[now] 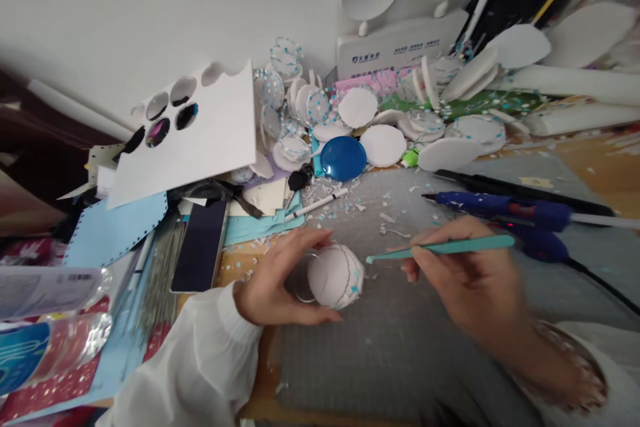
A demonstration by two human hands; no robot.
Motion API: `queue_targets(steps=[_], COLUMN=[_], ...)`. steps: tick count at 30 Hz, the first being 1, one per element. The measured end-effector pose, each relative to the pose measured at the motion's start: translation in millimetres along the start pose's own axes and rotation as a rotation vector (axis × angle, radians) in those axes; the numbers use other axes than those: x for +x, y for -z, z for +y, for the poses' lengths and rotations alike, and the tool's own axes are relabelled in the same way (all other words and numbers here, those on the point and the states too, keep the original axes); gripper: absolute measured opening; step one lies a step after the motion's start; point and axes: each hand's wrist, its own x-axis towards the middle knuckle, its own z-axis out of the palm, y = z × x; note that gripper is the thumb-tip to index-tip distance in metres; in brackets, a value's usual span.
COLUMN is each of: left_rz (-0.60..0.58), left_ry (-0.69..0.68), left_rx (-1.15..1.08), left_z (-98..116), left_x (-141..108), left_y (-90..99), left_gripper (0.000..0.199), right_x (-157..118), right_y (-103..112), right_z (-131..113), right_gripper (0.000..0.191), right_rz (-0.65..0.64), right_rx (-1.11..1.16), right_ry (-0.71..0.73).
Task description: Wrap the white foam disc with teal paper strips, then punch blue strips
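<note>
My left hand (280,283) curls around a small white disc-shaped piece (327,277), thumb below and fingers above. A thin wire with light-blue and white bits runs along its right rim, and a clear ring shows at its left side. Between the thumb and fingers of my right hand (465,273) is a pair of teal tweezers (460,246), lying nearly level with the tips pointing left. A tiny pale-blue bit (369,259) sits at the tips, a short gap from the disc's right edge. Beneath both hands lies a grey cutting mat (380,353).
A blue glue gun (505,210) with a cord lies at the right. White discs (383,145), some decorated, and a blue round lid (343,158) crowd the back. At left are a phone (199,247), a white board with holes (200,133) and plastic bottles (50,353).
</note>
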Motion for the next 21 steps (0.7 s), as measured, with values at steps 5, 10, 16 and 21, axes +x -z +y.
queue_targets(steps=[5, 10, 16, 21], left_rz=[0.029, 0.042, 0.043, 0.040], left_ry=[-0.027, -0.028, -0.036, -0.040], left_rx=[-0.065, -0.159, -0.180, -0.198], left_z=[0.4, -1.1, 0.9, -0.4], left_x=[-4.3, -8.3, -7.7, -7.9], left_y=[-6.6, -12.3, -13.3, -14.6], left_gripper=[0.086, 0.087, 0.085, 0.085], right_x=[-6.4, -10.8, -11.2, -10.5], right_y=[-1.9, -1.5, 0.3, 2.1], right_z=[-5.9, -6.3, -6.1, -6.1], right_gripper=[0.011, 0.017, 0.020, 0.021], right_rz=[-0.020, -0.077, -0.105, -0.142], right_rx=[0.069, 0.050, -0.068, -0.149], right_ry=[-0.017, 0.022, 0.100, 0.154])
